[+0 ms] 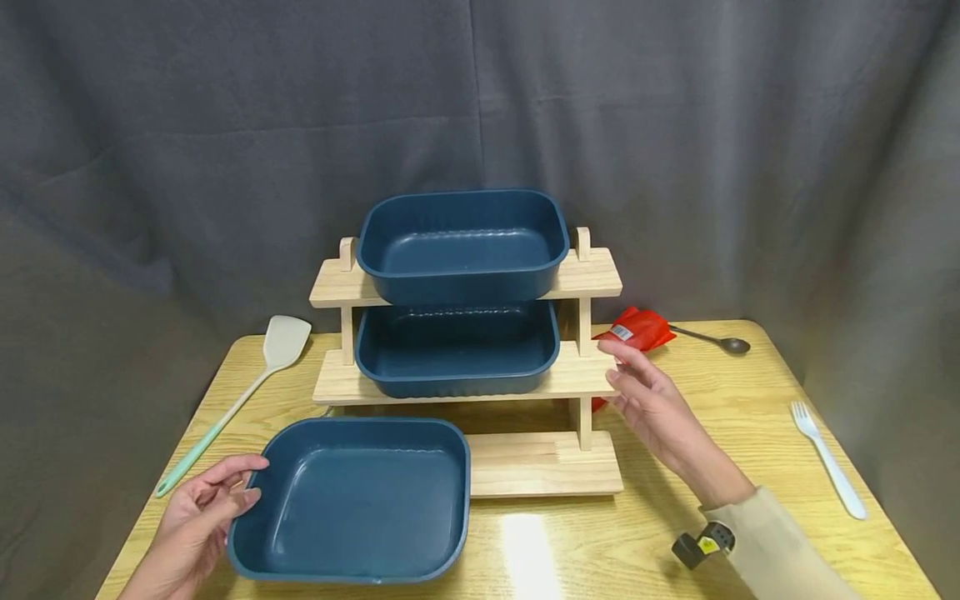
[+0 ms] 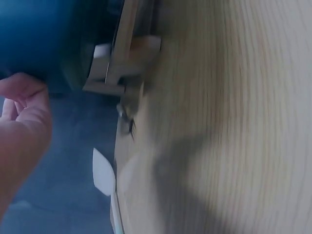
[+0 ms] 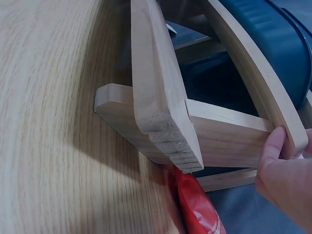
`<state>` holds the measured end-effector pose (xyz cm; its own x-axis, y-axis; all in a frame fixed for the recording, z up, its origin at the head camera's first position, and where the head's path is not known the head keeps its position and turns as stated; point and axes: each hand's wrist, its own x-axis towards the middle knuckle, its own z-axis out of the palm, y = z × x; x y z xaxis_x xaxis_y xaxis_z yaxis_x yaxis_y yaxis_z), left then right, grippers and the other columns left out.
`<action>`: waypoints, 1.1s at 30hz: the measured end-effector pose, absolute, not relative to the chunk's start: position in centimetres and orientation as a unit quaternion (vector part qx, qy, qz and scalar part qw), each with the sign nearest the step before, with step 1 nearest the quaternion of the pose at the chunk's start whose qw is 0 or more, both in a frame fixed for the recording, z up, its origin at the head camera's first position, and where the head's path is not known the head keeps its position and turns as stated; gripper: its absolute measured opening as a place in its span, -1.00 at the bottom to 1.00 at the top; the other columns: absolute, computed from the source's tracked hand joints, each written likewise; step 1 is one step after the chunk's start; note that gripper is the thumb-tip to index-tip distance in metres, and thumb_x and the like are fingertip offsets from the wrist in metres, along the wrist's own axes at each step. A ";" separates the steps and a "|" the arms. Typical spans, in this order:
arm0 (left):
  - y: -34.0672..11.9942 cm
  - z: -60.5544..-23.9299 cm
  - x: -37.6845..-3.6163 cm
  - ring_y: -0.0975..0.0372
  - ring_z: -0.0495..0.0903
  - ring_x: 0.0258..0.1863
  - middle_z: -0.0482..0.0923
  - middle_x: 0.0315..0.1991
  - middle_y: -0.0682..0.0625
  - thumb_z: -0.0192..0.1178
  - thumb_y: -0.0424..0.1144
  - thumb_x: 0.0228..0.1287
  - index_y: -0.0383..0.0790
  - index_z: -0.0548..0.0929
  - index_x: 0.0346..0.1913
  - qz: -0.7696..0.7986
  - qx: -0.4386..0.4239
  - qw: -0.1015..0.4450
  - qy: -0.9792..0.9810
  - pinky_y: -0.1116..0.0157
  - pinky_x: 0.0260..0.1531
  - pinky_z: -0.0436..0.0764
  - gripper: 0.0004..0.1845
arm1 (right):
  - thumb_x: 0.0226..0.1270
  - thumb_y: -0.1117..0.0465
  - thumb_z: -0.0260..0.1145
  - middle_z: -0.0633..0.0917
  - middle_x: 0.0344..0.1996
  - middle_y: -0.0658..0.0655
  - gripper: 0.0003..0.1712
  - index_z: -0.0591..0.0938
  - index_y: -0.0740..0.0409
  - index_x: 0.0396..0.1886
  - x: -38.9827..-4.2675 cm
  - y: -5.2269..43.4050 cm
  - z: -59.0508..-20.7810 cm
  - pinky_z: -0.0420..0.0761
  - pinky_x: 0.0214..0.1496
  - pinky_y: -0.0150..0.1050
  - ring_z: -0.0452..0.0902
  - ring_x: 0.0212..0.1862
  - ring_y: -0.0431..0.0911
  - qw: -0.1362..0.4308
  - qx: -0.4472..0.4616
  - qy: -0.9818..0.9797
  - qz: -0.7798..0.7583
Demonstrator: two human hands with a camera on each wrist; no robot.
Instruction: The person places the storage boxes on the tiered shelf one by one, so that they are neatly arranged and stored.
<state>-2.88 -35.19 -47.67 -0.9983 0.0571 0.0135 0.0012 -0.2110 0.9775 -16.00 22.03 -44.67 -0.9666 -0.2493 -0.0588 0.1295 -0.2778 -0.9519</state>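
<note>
While both hands work at the wooden rack (image 1: 467,367):
Left hand (image 1: 197,517): fingers curled on loose blue dish (image 1: 352,500), front-left of rack.
Right hand (image 1: 654,404): fingers spread, touching rack's middle shelf end.

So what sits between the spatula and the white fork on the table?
In the head view, between the spatula and the fork stand the wooden rack with its blue trays, the loose blue tray and the right hand.
</note>
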 end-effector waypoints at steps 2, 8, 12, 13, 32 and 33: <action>-34.2 -47.6 -3.0 0.54 0.39 0.39 0.61 0.34 0.16 0.05 -0.73 0.49 -0.40 0.71 0.23 0.772 0.019 0.022 0.635 0.45 0.15 0.60 -0.58 | 0.77 0.27 0.20 0.38 0.26 0.13 -0.44 0.39 0.09 0.63 -16.0 22.0 -44.7 0.60 0.26 -0.35 0.52 0.18 -0.10 0.119 -0.048 0.588 -0.798; -31.3 -47.4 -3.2 0.46 0.44 0.36 0.62 0.30 0.11 0.06 -0.73 0.48 -0.43 0.70 0.22 0.772 0.020 0.024 0.635 0.43 0.13 0.63 -0.59 | 0.77 0.26 0.21 0.36 0.31 0.13 -0.40 0.34 0.13 0.67 -16.1 22.0 -44.7 0.59 0.28 -0.35 0.51 0.20 -0.09 0.123 -0.042 0.592 -0.796; -29.3 -47.1 -3.6 0.43 0.49 0.14 0.62 0.15 0.12 0.12 -0.70 0.47 -0.40 0.72 0.20 0.777 0.006 0.029 0.629 0.51 -0.03 0.63 -0.62 | 0.76 0.27 0.21 0.37 0.29 0.12 -0.41 0.35 0.13 0.65 -16.1 21.9 -44.8 0.59 0.27 -0.36 0.52 0.18 -0.10 0.121 -0.041 0.589 -0.798; -28.7 -46.9 -3.7 0.42 0.50 0.03 0.60 0.06 0.13 0.15 -0.68 0.46 -0.38 0.72 0.19 0.776 -0.003 0.031 0.630 0.53 -0.13 0.62 -0.63 | 0.76 0.28 0.20 0.38 0.28 0.12 -0.43 0.37 0.12 0.64 -16.1 21.9 -44.8 0.60 0.26 -0.35 0.53 0.17 -0.11 0.119 -0.043 0.587 -0.800; -22.5 -46.9 -5.3 0.34 0.46 -0.37 0.45 -0.26 0.05 0.27 -0.62 0.38 -0.37 0.70 0.09 0.782 -0.031 0.038 0.622 0.47 -0.57 0.37 -0.71 | 0.76 0.30 0.19 0.40 0.34 0.16 -0.49 0.45 0.07 0.59 -16.0 21.8 -44.6 0.59 0.30 -0.33 0.54 0.23 -0.06 0.115 -0.043 0.582 -0.804; -22.3 -46.9 -5.3 0.34 0.48 -0.36 0.45 -0.25 0.04 0.27 -0.62 0.38 -0.38 0.70 0.10 0.782 -0.034 0.037 0.621 0.47 -0.57 0.38 -0.71 | 0.76 0.30 0.19 0.40 0.34 0.16 -0.49 0.45 0.07 0.59 -16.0 21.7 -44.6 0.59 0.30 -0.33 0.54 0.24 -0.05 0.114 -0.044 0.583 -0.803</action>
<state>-5.27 -22.29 -46.86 -0.9950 0.0164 -0.0987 -0.0999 -0.2251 0.9692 -16.00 21.75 -44.59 -0.9701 -0.2345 -0.0634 0.1329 -0.2942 -0.9465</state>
